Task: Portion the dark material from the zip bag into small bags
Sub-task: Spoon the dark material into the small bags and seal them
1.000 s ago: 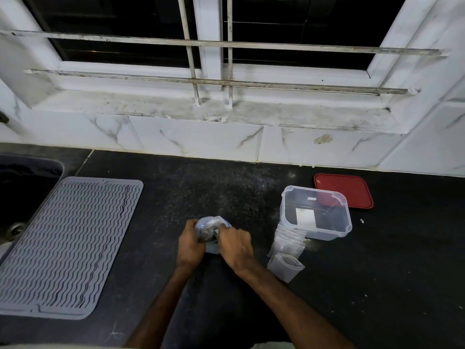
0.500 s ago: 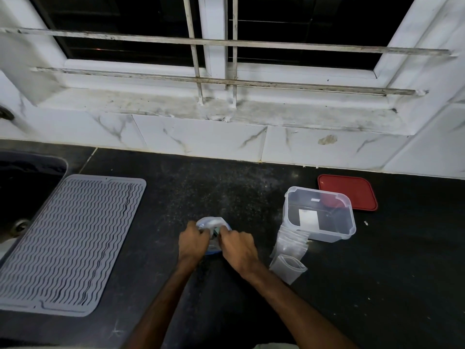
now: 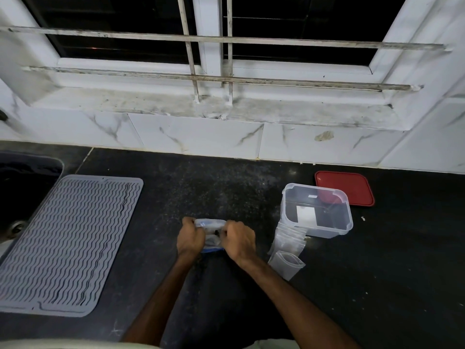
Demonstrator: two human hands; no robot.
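A clear zip bag (image 3: 210, 224) with a blue strip stands on the black counter, holding some dark material. My left hand (image 3: 190, 237) grips its top left edge and my right hand (image 3: 237, 238) grips its top right edge, with the mouth stretched between them. To the right lie several small clear bags (image 3: 288, 244) in a loose pile, and one small bag (image 3: 286, 264) sits at the front with its mouth open.
A clear plastic tub (image 3: 316, 210) stands right of the bags, a red lid (image 3: 343, 188) flat behind it. A grey ribbed mat (image 3: 68, 240) covers the left counter beside a dark sink (image 3: 22, 187). Tiled wall and barred window stand behind.
Both hands have drawn apart along the top of the zip bag, and its rounded mouth is now pulled flatter and wider. The view has shifted slightly.
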